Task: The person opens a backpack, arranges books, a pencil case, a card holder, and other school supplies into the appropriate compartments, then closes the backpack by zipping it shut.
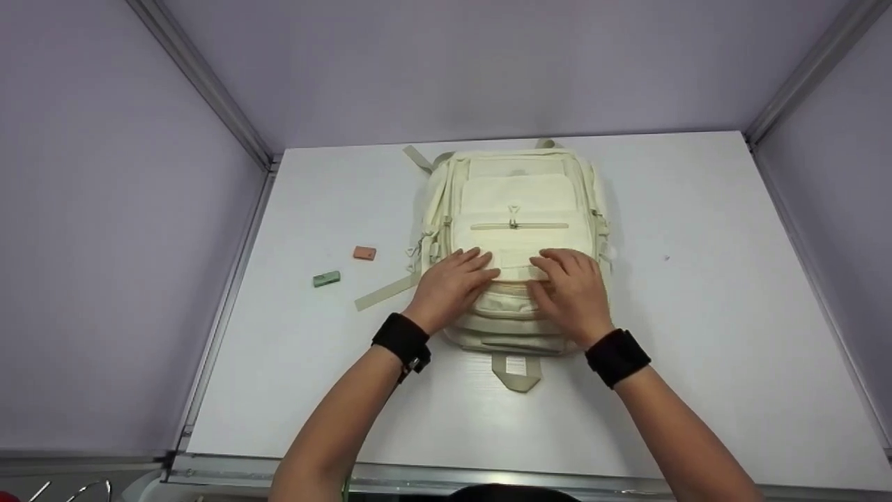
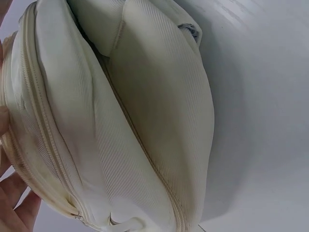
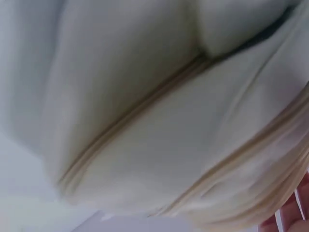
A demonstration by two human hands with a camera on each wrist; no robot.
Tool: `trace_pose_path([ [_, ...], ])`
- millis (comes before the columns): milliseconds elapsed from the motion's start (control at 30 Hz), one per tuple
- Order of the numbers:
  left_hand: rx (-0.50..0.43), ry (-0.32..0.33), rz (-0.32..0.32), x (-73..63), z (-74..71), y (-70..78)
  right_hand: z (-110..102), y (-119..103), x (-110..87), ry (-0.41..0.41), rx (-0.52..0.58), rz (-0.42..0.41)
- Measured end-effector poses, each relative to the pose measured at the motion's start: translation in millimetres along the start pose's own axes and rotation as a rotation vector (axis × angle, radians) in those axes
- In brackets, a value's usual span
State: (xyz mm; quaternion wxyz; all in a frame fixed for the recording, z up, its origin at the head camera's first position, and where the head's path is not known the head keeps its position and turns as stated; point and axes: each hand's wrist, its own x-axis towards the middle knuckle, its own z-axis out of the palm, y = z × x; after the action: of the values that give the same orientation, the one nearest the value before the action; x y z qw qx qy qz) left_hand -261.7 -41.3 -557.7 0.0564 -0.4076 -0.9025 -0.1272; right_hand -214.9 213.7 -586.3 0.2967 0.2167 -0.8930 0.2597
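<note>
A cream backpack (image 1: pixel 519 195) lies front side up, its top loop (image 1: pixel 516 380) toward the person. My left hand (image 1: pixel 453 286) rests on the lower left of the front panel, fingers extended over the fabric. On the right, my right hand (image 1: pixel 571 289) touches the same panel with fingers slightly bent. Between the hands runs a tan-edged zipper line (image 1: pixel 514 284). In the left wrist view, the thumb (image 2: pixel 4 121) touches the zipper edge and fingertips (image 2: pixel 29 210) lie beyond it. Only a few fingers (image 3: pixel 292 210) enter the blurred right wrist view.
A small orange block (image 1: pixel 364 253) and a small green block (image 1: pixel 326 279) lie left of the bag. A loose strap (image 1: pixel 385 293) stretches out that side. A tiny speck (image 1: pixel 666 258) is on the white table (image 1: pixel 725 348) at right. Grey-lilac panels surround the table.
</note>
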Motion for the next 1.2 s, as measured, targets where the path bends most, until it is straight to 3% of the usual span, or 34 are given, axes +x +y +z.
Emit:
trace_pose_path([
  [133, -0.039, -0.016, -0.026, 4.6, -8.6, 0.9, -10, 15, -4.3, -0.037, 0.005, 0.026],
  [333, -0.044, 0.030, -0.055, 18.7, -26.7, 1.8, -20, 27, -0.2, -0.040, 0.022, 0.042],
  [700, -0.055, 0.213, -0.128, 39.8, -50.6, 0.1, -35, 37, 29.6, 0.015, 0.016, -0.024],
  [867, -0.080, 0.254, -0.156, 43.4, -54.5, -1.9, -41, 40, 40.5, 0.018, -0.005, -0.019],
  [1000, -0.105, 0.248, -0.183, 45.9, -59.5, -4.6, -46, 40, 52.5, 0.007, -0.008, 0.028],
  [1200, -0.122, 0.248, -0.195, 46.6, -63.0, -8.7, -47, 39, 74.1, -0.014, 0.041, 0.170],
])
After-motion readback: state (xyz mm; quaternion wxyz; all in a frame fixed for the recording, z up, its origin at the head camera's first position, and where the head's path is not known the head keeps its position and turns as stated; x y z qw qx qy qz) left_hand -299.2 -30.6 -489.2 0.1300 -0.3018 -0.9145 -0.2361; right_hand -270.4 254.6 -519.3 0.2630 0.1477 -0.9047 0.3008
